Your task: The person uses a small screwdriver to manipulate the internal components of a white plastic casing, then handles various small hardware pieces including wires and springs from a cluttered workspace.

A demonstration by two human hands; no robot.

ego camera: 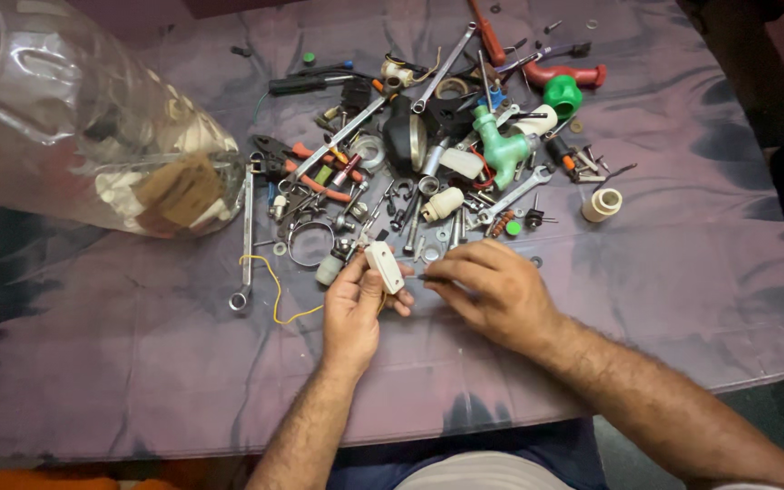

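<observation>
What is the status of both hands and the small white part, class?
Left hand fingers closed on small white block. Right hand pinching something thin at its end, too small to identify. Pile of tools just beyond; yellow wire beside left hand.

A small white plastic block, oblong like an electrical switch body, is held just above a purple tablecloth at the near edge of a heap of tools and hardware. It tilts, its upper end leaning left and away. The left hand grips it from below, while the right hand pinches a thin dark metal piece against its lower right side.
</observation>
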